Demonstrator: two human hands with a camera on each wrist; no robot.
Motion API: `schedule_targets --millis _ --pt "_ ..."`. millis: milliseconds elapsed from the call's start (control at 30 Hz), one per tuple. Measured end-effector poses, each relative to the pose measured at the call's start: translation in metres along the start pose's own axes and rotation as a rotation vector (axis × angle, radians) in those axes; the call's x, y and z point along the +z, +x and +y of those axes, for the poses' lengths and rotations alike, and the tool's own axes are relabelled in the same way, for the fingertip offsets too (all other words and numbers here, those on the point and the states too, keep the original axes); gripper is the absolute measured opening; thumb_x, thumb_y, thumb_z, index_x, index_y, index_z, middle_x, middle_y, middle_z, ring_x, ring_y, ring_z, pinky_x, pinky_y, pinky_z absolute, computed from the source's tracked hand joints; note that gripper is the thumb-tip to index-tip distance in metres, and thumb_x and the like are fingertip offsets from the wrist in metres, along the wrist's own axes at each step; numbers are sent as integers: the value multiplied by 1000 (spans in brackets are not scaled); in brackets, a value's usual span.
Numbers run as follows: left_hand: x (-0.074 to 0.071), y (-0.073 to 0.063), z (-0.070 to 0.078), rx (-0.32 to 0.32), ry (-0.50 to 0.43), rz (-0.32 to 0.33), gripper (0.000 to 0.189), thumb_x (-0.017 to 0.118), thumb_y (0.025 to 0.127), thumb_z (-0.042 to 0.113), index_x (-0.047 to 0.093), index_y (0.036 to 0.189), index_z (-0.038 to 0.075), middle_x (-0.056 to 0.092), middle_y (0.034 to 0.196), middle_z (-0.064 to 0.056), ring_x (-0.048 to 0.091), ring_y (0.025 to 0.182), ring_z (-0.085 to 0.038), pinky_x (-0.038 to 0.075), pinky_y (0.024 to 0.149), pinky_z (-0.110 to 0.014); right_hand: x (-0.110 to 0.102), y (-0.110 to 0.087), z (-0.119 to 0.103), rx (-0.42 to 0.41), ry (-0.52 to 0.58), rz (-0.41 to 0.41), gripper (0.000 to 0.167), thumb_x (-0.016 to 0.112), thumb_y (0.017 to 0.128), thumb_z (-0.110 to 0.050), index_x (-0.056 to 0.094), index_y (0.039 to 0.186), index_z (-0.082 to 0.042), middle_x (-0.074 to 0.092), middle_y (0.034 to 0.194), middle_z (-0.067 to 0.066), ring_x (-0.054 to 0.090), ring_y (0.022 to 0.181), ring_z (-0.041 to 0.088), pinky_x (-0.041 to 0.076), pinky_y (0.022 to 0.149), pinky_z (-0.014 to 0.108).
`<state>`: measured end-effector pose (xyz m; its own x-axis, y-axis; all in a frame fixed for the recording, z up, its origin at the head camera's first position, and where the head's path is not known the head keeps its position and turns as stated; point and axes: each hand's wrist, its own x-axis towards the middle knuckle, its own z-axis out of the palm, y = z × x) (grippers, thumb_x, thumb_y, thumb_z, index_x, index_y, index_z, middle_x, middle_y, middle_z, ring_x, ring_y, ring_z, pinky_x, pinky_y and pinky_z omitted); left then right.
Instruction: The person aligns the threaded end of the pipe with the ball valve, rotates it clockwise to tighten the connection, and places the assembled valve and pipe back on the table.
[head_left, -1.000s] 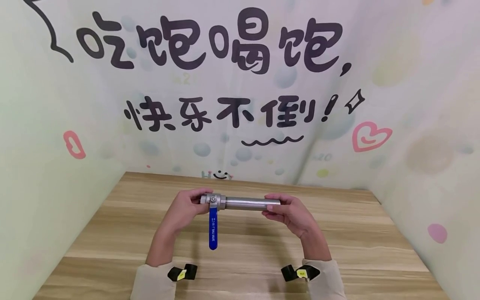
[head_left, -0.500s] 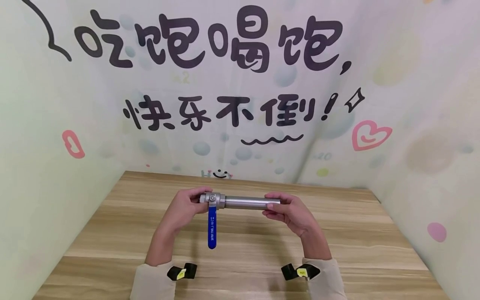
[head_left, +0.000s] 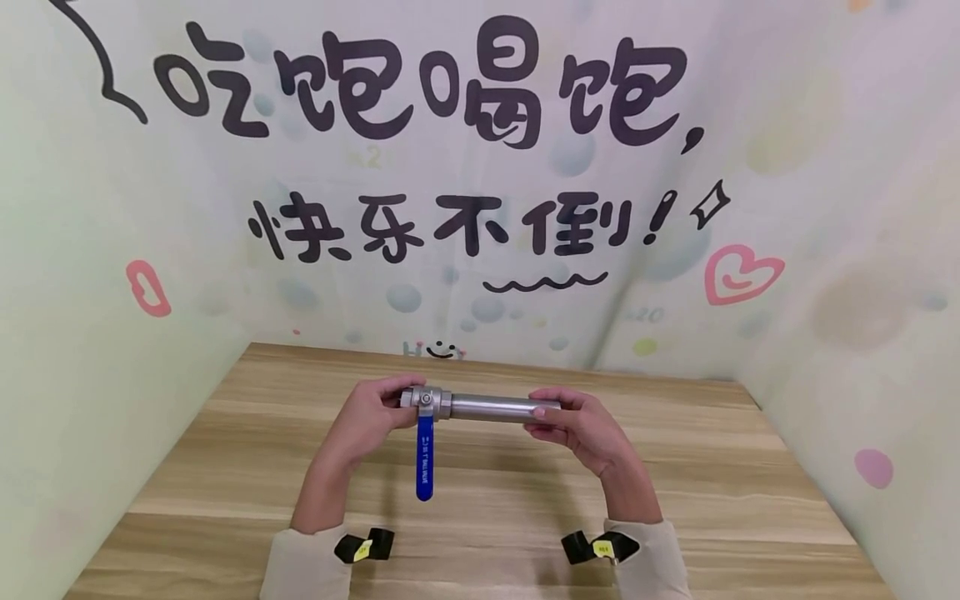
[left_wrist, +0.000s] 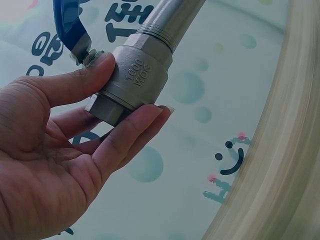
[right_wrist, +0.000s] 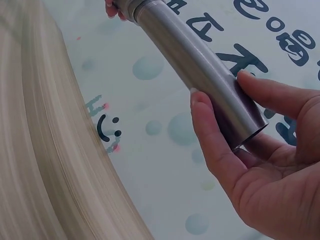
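Observation:
A steel ball valve (left_wrist: pixel 137 70) with a blue lever handle (head_left: pixel 425 458) is joined to a straight metal pipe (head_left: pixel 491 407). Thread shows at the joint in the left wrist view. My left hand (head_left: pixel 369 417) pinches the valve body between thumb and fingers, near its hexagonal outer end. At the other end of the pipe, my right hand (head_left: pixel 588 427) grips it; the pipe's open end shows in the right wrist view, between thumb and fingers. Valve and pipe are held level above the table, the lever pointing toward me.
Below the hands spreads a wood-grain table (head_left: pixel 480 533). A pale printed cloth (head_left: pixel 480 317) with dark lettering rises behind it, and pale walls flank both sides. Black straps (head_left: pixel 364 546) with yellow tags sit at both sleeve cuffs.

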<state>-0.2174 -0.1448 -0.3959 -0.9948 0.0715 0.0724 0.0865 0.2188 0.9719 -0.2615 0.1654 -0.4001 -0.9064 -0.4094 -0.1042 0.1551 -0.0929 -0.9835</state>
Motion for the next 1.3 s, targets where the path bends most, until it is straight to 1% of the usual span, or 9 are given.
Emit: schedule_targets --millis 167,267,467,600,733,933,1067,1233,1300 --pt "0 -1 -2 -9 -4 -1 39 64 88 -2 63 126 3 61 120 -18 62 94 -22 54 82 -33 -1 -1 2 -10 27 -19 38 66 83 9 58 120 8 55 110 16 70 87 25 56 82 36" --pt "0 -1 -2 -14 -8 -1 39 64 88 -3 63 126 2 61 120 -19 62 94 -22 55 82 -33 -1 -1 3 -13 39 -24 37 65 82 11 59 119 8 55 110 15 70 87 25 56 82 36" --pt "0 -1 -4 -11 -10 2 39 64 88 -3 63 126 2 62 120 -19 62 94 -22 55 81 -32 0 -1 3 -17 33 -18 35 65 86 6 59 120 8 57 108 14 71 84 24 57 80 34" --pt "0 -1 -4 -7 -16 1 39 64 87 -3 64 126 2 61 120 -19 62 94 -21 54 81 -32 -1 -1 3 -14 20 -23 28 65 88 2 64 115 2 59 106 14 71 82 23 57 78 34" --pt "0 -1 -4 -9 -20 1 38 65 87 -3 64 125 2 62 120 -19 63 94 -21 55 80 -32 -1 -2 3 -11 8 -30 24 65 90 -2 64 114 1 61 104 14 71 82 23 57 78 34" --pt "1 -1 -3 -5 -8 -5 37 64 88 -1 64 125 3 61 119 -18 61 92 -22 53 79 -31 -2 -1 2 -2 -13 -14 34 65 91 -5 58 121 9 60 106 15 71 83 23 57 79 34" --pt "1 0 -2 -2 -11 1 38 64 87 -3 65 125 3 61 119 -18 60 92 -22 53 79 -31 -3 0 0 3 -37 -19 38 65 90 -4 55 123 13 60 108 16 71 84 22 57 80 33" --pt "-1 0 -1 -2 -17 -3 39 64 86 -4 63 125 0 61 119 -19 62 93 -22 54 81 -31 -4 -1 -1 2 -42 -41 43 67 84 5 56 126 9 58 110 16 71 85 23 57 81 33" --pt "-1 0 0 -5 -18 -4 40 64 86 -4 63 126 0 61 120 -19 62 93 -22 54 81 -31 -5 -1 -1 -5 -31 -46 42 66 83 9 58 124 6 56 111 16 71 86 24 57 81 34"
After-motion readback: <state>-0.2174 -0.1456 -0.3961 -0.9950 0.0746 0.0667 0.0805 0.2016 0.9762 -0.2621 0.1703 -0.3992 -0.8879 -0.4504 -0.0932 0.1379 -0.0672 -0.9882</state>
